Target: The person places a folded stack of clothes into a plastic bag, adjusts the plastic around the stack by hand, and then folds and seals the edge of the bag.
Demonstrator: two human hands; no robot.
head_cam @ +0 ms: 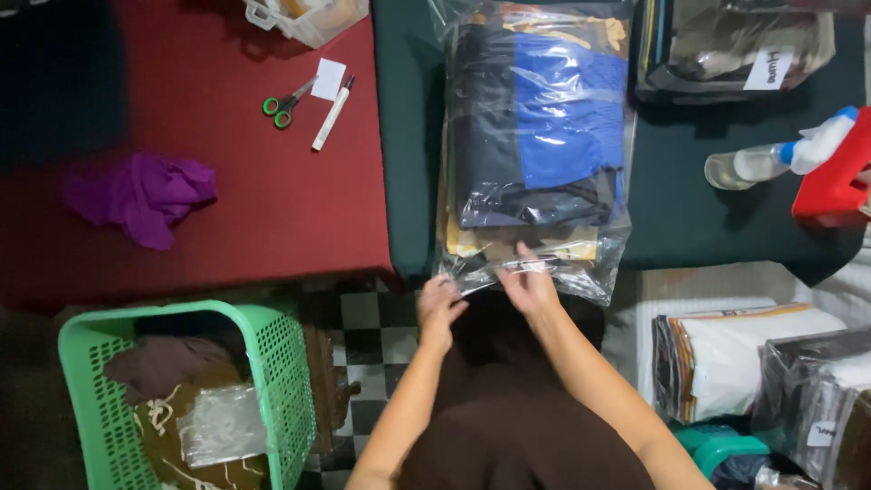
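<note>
**Both hands pinch the near edge of a clear bag of folded clothes**

The left hand (440,308) is curled, its fingertips pinched together on the near, open edge of the clear plastic bag (535,136). The right hand (528,283) lies just beside it, fingers bent and closed on the same strip of film, with 1 finger raised over the bag's edge. The 2 hands sit close together but apart, the film stretched between them.

The bag lies on the dark green table (717,227), running from the table's near edge toward the far side. Inside it are folded clothes (562,109) in blue, dark navy and yellow, stacked flat.

To the left is a red table (254,200) with green-handled scissors (286,104), a white marker (332,113), a small slip of paper (328,77) and a crumpled purple cloth (145,200). At its far edge stands a clear plastic box (304,18).

On the near left, a green basket (277,363) on the floor holds brown fabric. On the far right lies another packed bag (735,45) bearing a white label. Right of the hands, a spray bottle (780,159) lies beside a red object (835,177). On the near right, more bagged garments (753,349) stand stacked. Nothing lies between the hands and the bag.
</note>
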